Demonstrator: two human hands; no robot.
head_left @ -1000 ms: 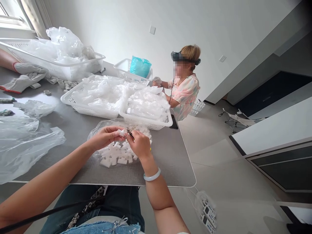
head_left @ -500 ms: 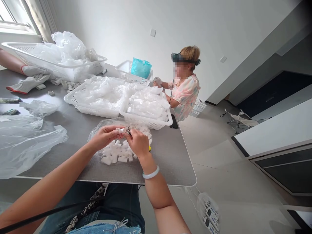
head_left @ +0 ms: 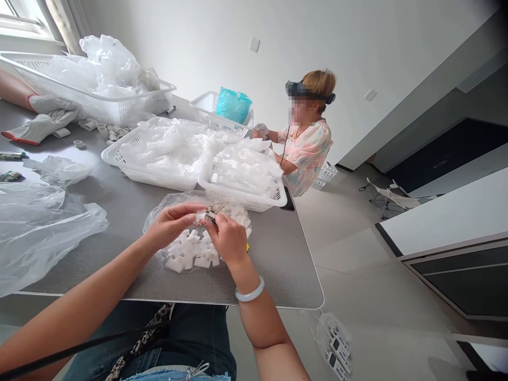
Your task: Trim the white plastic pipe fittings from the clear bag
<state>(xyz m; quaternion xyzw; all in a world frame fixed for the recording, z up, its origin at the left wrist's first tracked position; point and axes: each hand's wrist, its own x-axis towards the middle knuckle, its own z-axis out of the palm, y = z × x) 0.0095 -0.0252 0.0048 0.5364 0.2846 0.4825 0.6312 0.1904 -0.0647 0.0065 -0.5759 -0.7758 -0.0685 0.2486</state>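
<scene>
Over a pile of white plastic pipe fittings (head_left: 190, 248) on a clear bag, my two hands meet. My left hand (head_left: 170, 225) is closed, with thumb and fingers pinching one short white pipe fitting (head_left: 200, 216). My right hand (head_left: 230, 235), a pale bangle on its wrist, is closed round a small hand tool (head_left: 213, 219) with a metal tip and a dark part. That tip is at the fitting's right end. Most of the tool is hidden by my fingers, so its exact kind is unclear. A yellow bit shows behind the wrist.
White baskets (head_left: 159, 182) of clear plastic bags stand just beyond the pile. A phone (head_left: 288, 200) lies near the table's right edge. A co-worker (head_left: 309, 132) sits beyond; another person's gloved hand (head_left: 47, 119) rests by grey fittings at left. Plastic sheeting (head_left: 47, 238) covers the left side.
The view has shifted slightly. Both hands remain together over the pile, with the fitting and tool still held; the right hand has turned a little around the tool.
</scene>
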